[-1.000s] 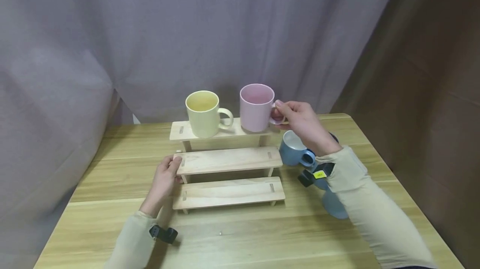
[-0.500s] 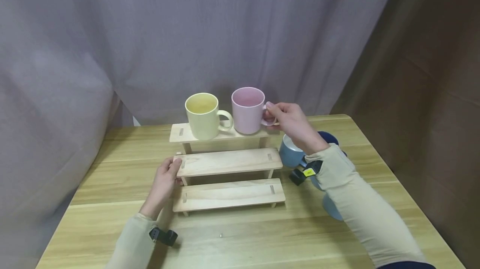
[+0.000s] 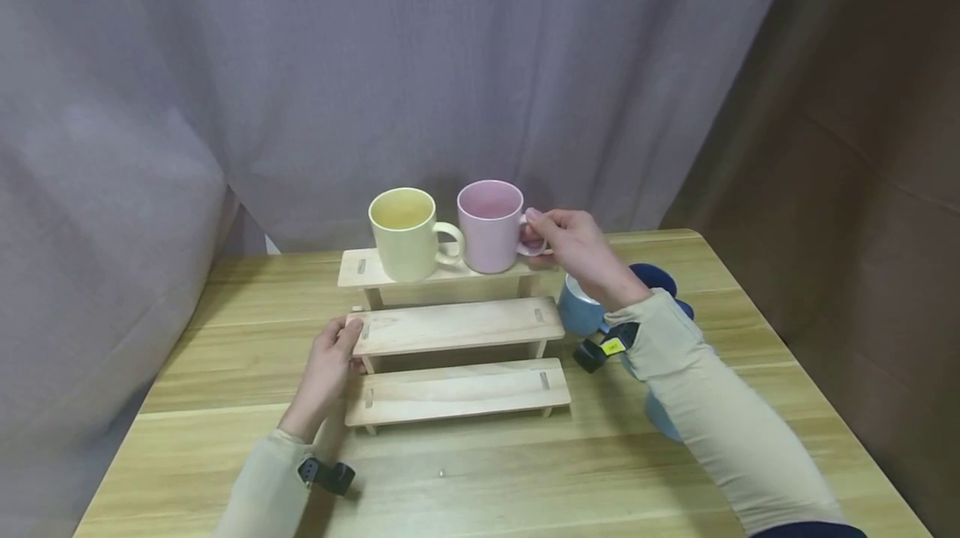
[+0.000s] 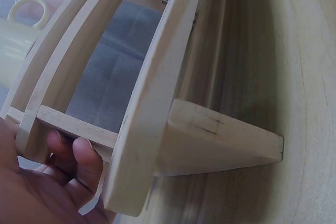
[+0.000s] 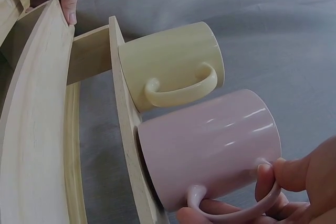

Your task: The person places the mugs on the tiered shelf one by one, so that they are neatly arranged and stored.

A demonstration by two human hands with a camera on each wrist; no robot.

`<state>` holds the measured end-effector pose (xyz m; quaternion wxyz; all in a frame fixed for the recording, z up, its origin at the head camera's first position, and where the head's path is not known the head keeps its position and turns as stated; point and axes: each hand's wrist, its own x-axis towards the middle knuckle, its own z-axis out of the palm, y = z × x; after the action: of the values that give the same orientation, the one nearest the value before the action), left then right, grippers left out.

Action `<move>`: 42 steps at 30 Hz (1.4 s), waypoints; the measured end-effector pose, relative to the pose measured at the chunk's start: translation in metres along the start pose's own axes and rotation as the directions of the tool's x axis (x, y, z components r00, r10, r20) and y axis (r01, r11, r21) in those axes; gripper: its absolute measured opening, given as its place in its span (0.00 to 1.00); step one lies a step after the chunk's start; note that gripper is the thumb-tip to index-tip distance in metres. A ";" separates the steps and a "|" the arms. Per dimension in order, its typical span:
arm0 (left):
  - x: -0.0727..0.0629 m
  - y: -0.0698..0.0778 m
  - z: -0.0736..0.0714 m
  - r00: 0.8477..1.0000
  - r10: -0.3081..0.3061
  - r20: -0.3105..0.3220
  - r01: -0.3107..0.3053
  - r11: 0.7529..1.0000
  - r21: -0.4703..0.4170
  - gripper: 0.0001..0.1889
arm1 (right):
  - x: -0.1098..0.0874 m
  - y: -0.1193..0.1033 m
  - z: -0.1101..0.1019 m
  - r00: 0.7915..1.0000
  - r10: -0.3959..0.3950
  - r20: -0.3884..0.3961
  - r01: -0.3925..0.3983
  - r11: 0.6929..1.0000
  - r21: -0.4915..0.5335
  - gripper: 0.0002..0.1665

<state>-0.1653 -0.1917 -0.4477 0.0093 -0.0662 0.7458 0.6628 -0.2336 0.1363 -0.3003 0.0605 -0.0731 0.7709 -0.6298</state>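
A three-tier wooden rack [image 3: 457,326] stands on the table. On its top tier a yellow mug [image 3: 405,248] sits upright at the left, its handle pointing right. Beside it on the same tier is a pink mug [image 3: 491,231], whose handle my right hand [image 3: 579,248] pinches between thumb and fingers. In the right wrist view the pink mug's base [image 5: 149,171] is at the top board, close to the yellow mug. My left hand [image 3: 330,359] grips the left end of the middle tier, thumb on top; the left wrist view shows its fingers [image 4: 86,163] curled beneath the board.
Right of the rack stand a light blue mug [image 3: 577,309] and a dark blue mug [image 3: 654,278]. Another blue piece [image 3: 662,417] shows partly behind my right sleeve. A grey curtain [image 3: 480,62] hangs behind the table [image 3: 450,496].
My right hand has moved the pink mug left and slightly down, bringing it nearer the yellow mug on the top tier. The left hand keeps its hold on the rack.
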 end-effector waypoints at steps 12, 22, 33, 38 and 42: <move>-0.003 -0.001 0.000 1.000 0.014 -0.002 -0.014 1.000 0.008 0.24 | -0.002 0.001 0.000 1.000 0.010 0.008 -0.010 1.000 -0.007 0.24; -0.003 0.000 -0.001 1.000 0.007 0.012 -0.007 1.000 -0.010 0.25 | -0.002 0.003 -0.004 0.999 -0.003 0.050 0.004 1.000 -0.017 0.24; -0.002 -0.002 0.001 1.000 0.014 -0.003 -0.014 1.000 0.007 0.24 | -0.001 0.000 -0.007 0.999 0.019 0.040 -0.017 0.999 -0.043 0.27; -0.001 -0.002 0.001 1.000 0.018 0.000 -0.018 1.000 0.006 0.23 | -0.004 -0.004 -0.017 0.999 0.040 -0.011 -0.041 0.995 -0.086 0.32; -0.001 -0.003 0.000 1.000 0.021 -0.003 -0.021 1.000 0.006 0.23 | -0.010 -0.006 -0.027 0.998 0.054 -0.011 -0.055 0.990 -0.128 0.34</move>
<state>-0.1640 -0.1915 -0.4504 0.0013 -0.0594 0.7483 0.6607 -0.2281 0.1629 -0.2887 0.0699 -0.0533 0.8116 -0.5775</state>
